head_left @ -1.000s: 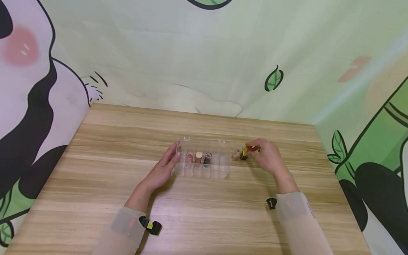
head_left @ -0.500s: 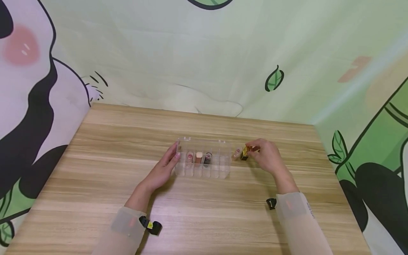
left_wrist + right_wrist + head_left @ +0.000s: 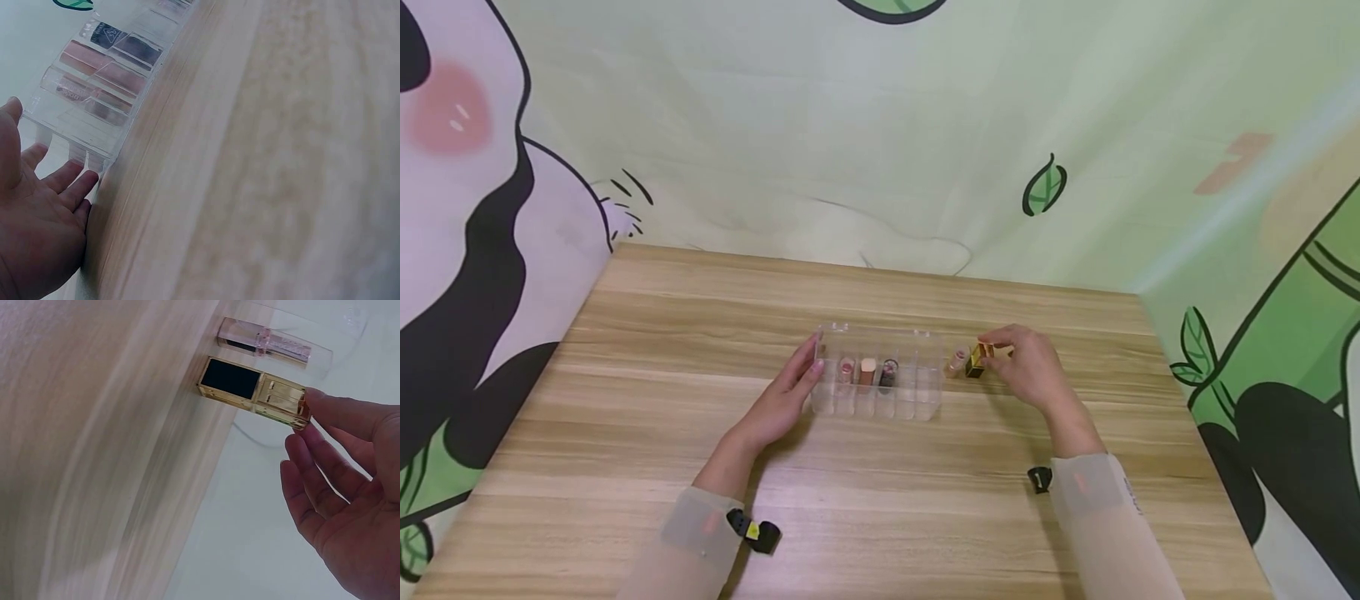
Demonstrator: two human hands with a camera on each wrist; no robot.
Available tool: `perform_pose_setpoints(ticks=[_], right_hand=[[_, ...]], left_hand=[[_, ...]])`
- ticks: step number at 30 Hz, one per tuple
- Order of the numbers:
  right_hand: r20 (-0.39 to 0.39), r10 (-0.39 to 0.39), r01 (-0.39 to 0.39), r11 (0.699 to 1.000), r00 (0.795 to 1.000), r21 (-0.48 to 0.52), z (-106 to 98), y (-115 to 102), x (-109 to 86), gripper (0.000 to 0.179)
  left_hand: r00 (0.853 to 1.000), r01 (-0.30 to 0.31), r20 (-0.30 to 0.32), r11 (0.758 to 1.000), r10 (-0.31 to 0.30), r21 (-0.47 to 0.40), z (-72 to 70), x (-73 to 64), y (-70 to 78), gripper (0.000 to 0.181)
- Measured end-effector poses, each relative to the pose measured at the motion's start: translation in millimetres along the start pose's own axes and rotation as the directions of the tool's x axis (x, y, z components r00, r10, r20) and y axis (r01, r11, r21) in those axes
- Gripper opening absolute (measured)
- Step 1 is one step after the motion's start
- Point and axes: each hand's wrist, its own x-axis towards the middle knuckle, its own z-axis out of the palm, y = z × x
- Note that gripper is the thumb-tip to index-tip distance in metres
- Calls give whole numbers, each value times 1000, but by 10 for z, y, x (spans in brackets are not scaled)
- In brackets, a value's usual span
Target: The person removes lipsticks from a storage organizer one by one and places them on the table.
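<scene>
A clear compartment organizer (image 3: 917, 387) stands on the wooden table, with three lipsticks upright in its left and middle compartments: a clear pinkish one (image 3: 846, 372), a brown one with a pale top (image 3: 867, 372) and a black one (image 3: 888, 375). My left hand (image 3: 778, 400) rests against the organizer's left end wall, fingers mostly straight, thumb at its upper edge. Right of the organizer, my right hand (image 3: 1033, 367) pinches the top of a gold and black lipstick (image 3: 250, 390) between thumb and fingers. It is upright, its base at or near the tabletop.
A clear pink lipstick (image 3: 957, 362) stands between the organizer and the gold and black lipstick. The wooden tabletop (image 3: 880, 508) ends at a printed cloth backdrop (image 3: 775, 150) behind. Each wrist wears a small black camera, the left one (image 3: 763, 536) and the right one (image 3: 1040, 478).
The fingers of my right hand shift very slightly at the top of the gold and black lipstick. My left hand and the organizer stay in place.
</scene>
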Motion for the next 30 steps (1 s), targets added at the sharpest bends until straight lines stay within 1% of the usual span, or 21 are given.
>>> perform_pose_setpoints(ticks=[4, 10, 14, 20, 24, 28, 30], right_hand=[[-5, -2, 2, 1000, 1000, 4, -27, -33, -15, 32], [-27, -28, 28, 999, 999, 18, -55, -90, -19, 32], [-34, -42, 42, 999, 999, 8, -72, -132, -27, 33], [-21, -56, 56, 998, 998, -5, -88, -238, -60, 34], [-17, -66, 66, 998, 998, -11, -85, -307, -76, 35], [-18, -82, 82, 997, 996, -6, -81, -359, -88, 36], [-22, -101, 101, 995, 995, -2, -80, -392, -89, 35]], left_hand=[[1000, 3, 1, 1000, -3, 4, -1, 1, -1, 51], [1000, 6, 5, 1000, -6, 5, -3, -3, 19, 50], [1000, 9, 10, 1000, -9, 8, -8, -10, 30, 51], [1000, 13, 11, 1000, -13, 6, -13, -24, -7, 52], [1000, 18, 5, 1000, -18, 20, -12, -18, -33, 50], [1000, 20, 10, 1000, -20, 18, -12, 1, -37, 50], [1000, 22, 13, 1000, -23, 14, -14, 7, -11, 51]])
